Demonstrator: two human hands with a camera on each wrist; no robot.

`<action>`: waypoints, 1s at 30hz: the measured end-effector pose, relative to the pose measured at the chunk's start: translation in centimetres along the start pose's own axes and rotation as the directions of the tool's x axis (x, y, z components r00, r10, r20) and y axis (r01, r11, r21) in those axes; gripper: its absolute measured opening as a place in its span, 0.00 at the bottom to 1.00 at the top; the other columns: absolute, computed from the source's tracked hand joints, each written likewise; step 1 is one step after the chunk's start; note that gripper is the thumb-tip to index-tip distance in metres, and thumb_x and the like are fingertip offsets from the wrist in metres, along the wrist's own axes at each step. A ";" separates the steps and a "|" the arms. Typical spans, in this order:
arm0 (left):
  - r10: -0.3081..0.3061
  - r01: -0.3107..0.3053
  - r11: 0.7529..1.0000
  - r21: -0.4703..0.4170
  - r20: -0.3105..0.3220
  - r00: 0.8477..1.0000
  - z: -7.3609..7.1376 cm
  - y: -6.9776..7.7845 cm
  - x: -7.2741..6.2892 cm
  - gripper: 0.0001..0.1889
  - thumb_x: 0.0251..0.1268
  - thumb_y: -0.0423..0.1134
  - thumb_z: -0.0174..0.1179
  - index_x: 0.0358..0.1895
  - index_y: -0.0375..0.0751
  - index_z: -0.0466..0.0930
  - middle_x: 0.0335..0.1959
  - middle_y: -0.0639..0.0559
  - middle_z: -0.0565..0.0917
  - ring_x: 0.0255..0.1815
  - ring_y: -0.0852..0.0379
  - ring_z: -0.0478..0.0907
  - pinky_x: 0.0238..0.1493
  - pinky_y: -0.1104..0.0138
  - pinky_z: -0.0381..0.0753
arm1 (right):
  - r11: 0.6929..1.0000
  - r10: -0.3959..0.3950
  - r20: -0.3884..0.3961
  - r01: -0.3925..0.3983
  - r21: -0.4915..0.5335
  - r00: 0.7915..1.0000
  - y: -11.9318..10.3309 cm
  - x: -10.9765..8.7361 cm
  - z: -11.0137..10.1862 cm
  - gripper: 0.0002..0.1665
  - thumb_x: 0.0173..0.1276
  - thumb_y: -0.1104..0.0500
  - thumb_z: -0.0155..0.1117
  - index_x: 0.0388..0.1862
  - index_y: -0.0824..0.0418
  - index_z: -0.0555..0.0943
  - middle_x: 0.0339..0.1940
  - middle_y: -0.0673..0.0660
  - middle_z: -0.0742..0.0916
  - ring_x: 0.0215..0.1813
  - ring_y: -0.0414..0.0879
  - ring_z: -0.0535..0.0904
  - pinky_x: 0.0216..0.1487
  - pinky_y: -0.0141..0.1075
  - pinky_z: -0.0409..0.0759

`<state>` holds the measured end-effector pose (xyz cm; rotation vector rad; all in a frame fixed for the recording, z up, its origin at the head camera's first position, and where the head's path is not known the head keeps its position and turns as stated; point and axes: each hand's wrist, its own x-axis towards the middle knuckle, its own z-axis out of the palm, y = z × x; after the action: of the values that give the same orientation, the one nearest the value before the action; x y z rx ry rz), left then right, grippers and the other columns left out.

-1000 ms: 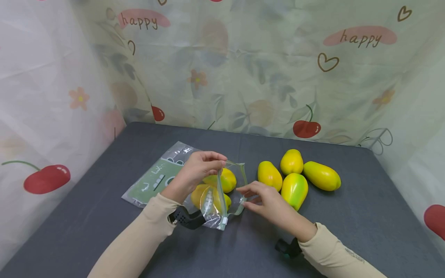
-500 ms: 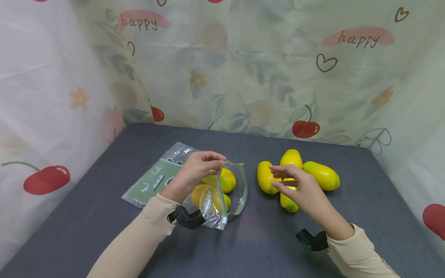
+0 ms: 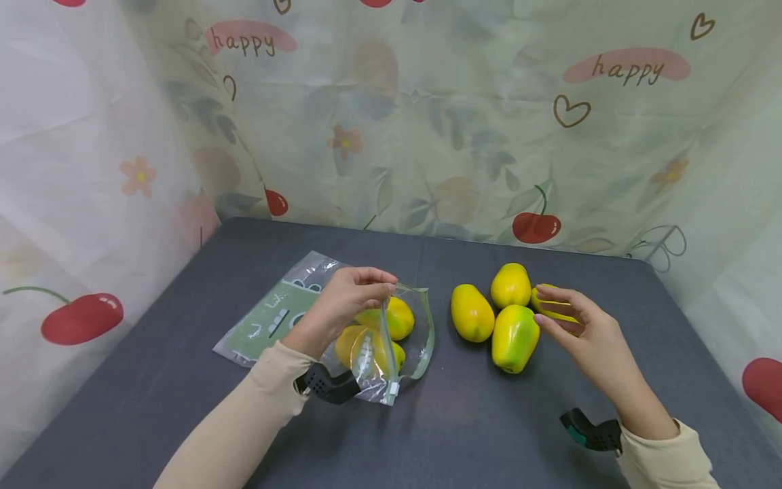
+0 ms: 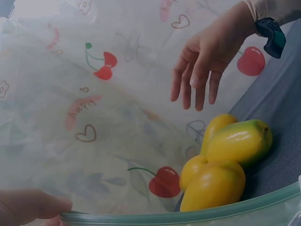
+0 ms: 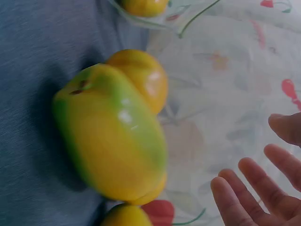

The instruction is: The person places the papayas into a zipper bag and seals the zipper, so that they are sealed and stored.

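My left hand pinches the upper mouth edge of a clear zip bag, which stands open toward the right. Inside it lie several yellow papayas, partly covered by the hand and the film. A green printed panel shows on the bag's left part. My right hand hovers with spread, slightly bent fingers over the rightmost loose papaya, partly hiding it. Beside that one, a yellow-green papaya, a yellow papaya and another behind sit close together. In the right wrist view, the fingers hold nothing.
A dark grey cloth covers the table. Printed curtains hang behind and at both sides. A thin looped wire shows by the far right corner. Black bands sit on both wrists.
My right hand has left the bag's mouth and moved right, across the loose papayas to the rightmost one. My left hand has stayed at the bag's edge.
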<state>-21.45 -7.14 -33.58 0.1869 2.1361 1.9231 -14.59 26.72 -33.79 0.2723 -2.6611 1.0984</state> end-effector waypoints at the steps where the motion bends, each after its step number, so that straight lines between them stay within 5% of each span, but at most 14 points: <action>1: 0.000 0.000 1.000 0.000 -0.001 1.000 0.0 0.0 0.0 0.13 0.65 0.35 0.60 0.48 0.31 0.81 0.41 0.48 0.83 0.35 0.54 0.78 0.46 0.65 0.80 | 1.000 0.017 0.009 -0.017 0.001 1.000 0.4 -0.1 0.0 0.27 0.68 0.54 0.64 0.64 0.59 0.74 0.61 0.59 0.80 0.56 0.42 0.79 0.44 0.16 0.75; 6: -0.002 0.002 1.000 0.000 0.000 1.000 0.0 -0.1 0.0 0.12 0.64 0.35 0.60 0.47 0.32 0.81 0.41 0.48 0.83 0.35 0.53 0.77 0.46 0.66 0.80 | 0.995 0.104 0.072 -0.103 -0.008 0.992 1.9 -0.5 0.4 0.29 0.69 0.53 0.63 0.65 0.63 0.71 0.63 0.64 0.77 0.59 0.61 0.78 0.45 0.27 0.82; 16: -0.007 0.007 1.000 0.003 0.001 1.000 0.0 0.2 -0.2 0.10 0.64 0.35 0.60 0.46 0.34 0.82 0.41 0.48 0.83 0.35 0.53 0.78 0.47 0.65 0.80 | 0.975 0.219 0.208 -0.204 -0.089 0.953 4.3 -0.9 1.8 0.39 0.67 0.45 0.63 0.70 0.63 0.66 0.67 0.68 0.73 0.63 0.65 0.73 0.52 0.49 0.81; 30: 0.008 -0.008 1.000 0.003 -0.002 1.000 -0.1 0.1 -0.1 0.10 0.64 0.34 0.60 0.45 0.34 0.82 0.40 0.48 0.84 0.35 0.54 0.78 0.45 0.66 0.80 | 0.970 0.215 0.262 -0.175 -0.168 0.941 4.3 0.2 2.9 0.51 0.65 0.37 0.61 0.74 0.68 0.57 0.69 0.73 0.66 0.62 0.70 0.71 0.55 0.58 0.75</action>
<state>-21.40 -7.22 -33.41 0.1946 2.1426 1.9259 -16.37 27.62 -38.60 0.1454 -3.0582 0.9792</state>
